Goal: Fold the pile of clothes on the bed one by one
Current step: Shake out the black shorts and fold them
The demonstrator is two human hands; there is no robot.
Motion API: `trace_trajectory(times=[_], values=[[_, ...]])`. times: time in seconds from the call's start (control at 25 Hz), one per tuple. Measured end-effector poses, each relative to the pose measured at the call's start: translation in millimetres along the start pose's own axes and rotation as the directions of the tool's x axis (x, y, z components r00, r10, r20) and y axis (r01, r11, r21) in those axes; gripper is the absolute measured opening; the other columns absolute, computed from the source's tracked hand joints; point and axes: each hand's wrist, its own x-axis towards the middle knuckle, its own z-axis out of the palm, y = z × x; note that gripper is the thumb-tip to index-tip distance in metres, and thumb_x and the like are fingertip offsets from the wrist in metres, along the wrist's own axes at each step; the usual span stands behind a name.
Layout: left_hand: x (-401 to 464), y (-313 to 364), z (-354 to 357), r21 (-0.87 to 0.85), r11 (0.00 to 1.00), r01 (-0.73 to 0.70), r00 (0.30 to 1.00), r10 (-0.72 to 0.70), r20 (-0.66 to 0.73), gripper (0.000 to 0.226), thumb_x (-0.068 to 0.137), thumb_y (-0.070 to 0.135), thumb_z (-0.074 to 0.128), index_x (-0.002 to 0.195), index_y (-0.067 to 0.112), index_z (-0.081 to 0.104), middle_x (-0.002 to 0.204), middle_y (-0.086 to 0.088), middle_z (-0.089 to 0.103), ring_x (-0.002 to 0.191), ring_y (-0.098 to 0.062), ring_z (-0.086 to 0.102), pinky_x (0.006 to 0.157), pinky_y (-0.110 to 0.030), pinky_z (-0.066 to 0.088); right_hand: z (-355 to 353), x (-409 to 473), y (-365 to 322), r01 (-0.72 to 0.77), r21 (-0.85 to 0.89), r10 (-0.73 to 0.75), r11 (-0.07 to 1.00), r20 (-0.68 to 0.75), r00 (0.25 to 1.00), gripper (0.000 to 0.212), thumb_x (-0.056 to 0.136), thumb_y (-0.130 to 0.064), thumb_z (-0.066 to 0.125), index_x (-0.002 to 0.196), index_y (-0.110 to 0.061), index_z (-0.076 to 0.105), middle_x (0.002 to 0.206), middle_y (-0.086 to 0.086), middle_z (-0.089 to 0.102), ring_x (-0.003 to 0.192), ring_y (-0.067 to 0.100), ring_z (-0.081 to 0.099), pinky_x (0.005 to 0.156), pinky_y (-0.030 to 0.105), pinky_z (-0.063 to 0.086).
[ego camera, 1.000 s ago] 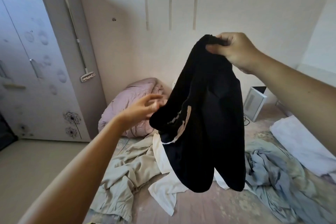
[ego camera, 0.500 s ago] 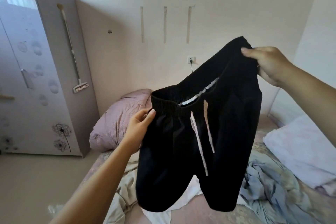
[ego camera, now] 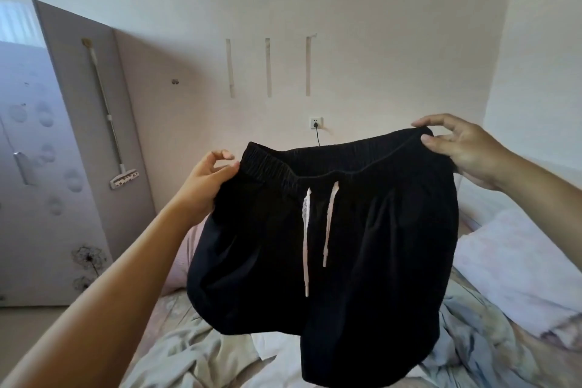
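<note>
A pair of black shorts [ego camera: 362, 261] with a white drawstring hangs spread out in the air above the bed [ego camera: 176, 309]. My left hand [ego camera: 208, 179] pinches the left end of the elastic waistband. My right hand [ego camera: 463, 148] pinches the right end, thumb in front and fingers over the top. The legs hang down and hide part of the clothes pile. Below lie a beige garment [ego camera: 195, 359], a white one [ego camera: 271, 346] and a pale blue one [ego camera: 478, 346], all crumpled.
A pink rolled quilt [ego camera: 184, 258] lies at the bed's head behind my left arm. A white pillow [ego camera: 516, 264] sits at the right. A grey wardrobe [ego camera: 34, 186] stands left, with a mop [ego camera: 108, 123] hung on its side panel. A wall socket [ego camera: 316, 121] is behind.
Both hands have pulled the waistband apart and level, so the shorts now hang flat and front-facing. My right hand has lowered, my left hand has risen. The view has tilted upward.
</note>
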Motion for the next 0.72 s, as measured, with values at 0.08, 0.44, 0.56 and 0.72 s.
trace_trajectory(times=[0.08, 0.44, 0.56, 0.72], values=[[1.9, 6.7, 3.3, 0.209, 0.975, -0.080, 0.992, 0.057, 0.114, 0.033, 0.085, 0.026, 0.069, 0.113, 0.031, 0.052, 0.086, 0.001, 0.063, 0.070, -0.008, 0.065, 0.065, -0.020, 0.055, 0.1, -1.6, -1.7, 0.005, -0.007, -0.005, 1.000, -0.011, 1.000, 0.020, 0.098, -0.012, 0.050, 0.103, -0.027, 0.060, 0.094, 0.016, 0.065, 0.079, 0.025, 0.058, 0.064, 0.030, 0.047], [10.1, 38.1, 37.3, 0.411, 0.883, -0.225, 0.974, 0.194, 0.117, 0.030, 0.085, 0.017, 0.070, 0.110, 0.017, 0.055, 0.079, -0.001, 0.066, 0.062, -0.006, 0.066, 0.054, -0.016, 0.050, -5.1, -9.2, -5.5, 0.170, -0.306, -0.126, 0.937, 0.157, 0.980, 0.031, 0.085, -0.033, 0.064, 0.108, -0.040, 0.045, 0.114, 0.002, 0.046, 0.100, 0.014, 0.050, 0.082, 0.018, 0.042], [16.6, 41.8, 32.7, 0.413, 0.877, -0.247, 0.969, 0.223, 0.106, 0.029, 0.085, 0.017, 0.069, 0.110, 0.020, 0.054, 0.090, 0.000, 0.066, 0.070, -0.004, 0.066, 0.059, -0.016, 0.051, -3.6, -11.3, -5.5, 0.221, -0.516, -0.158, 0.828, 0.163, 0.974, 0.038, 0.076, -0.027, 0.075, 0.099, -0.038, 0.047, 0.115, 0.002, 0.035, 0.098, 0.004, 0.041, 0.080, 0.006, 0.033], [22.7, 44.7, 20.3, 0.409, 0.871, -0.273, 0.962, 0.240, 0.132, 0.027, 0.086, 0.012, 0.067, 0.104, 0.029, 0.056, 0.099, -0.001, 0.065, 0.082, -0.013, 0.066, 0.065, -0.020, 0.054, -5.0, -6.7, -0.6, 0.266, -0.360, -0.295, 0.894, -0.025, 0.955, 0.018, 0.082, -0.025, 0.068, 0.082, -0.031, 0.051, 0.118, -0.001, 0.033, 0.105, 0.003, 0.045, 0.094, 0.019, 0.038]])
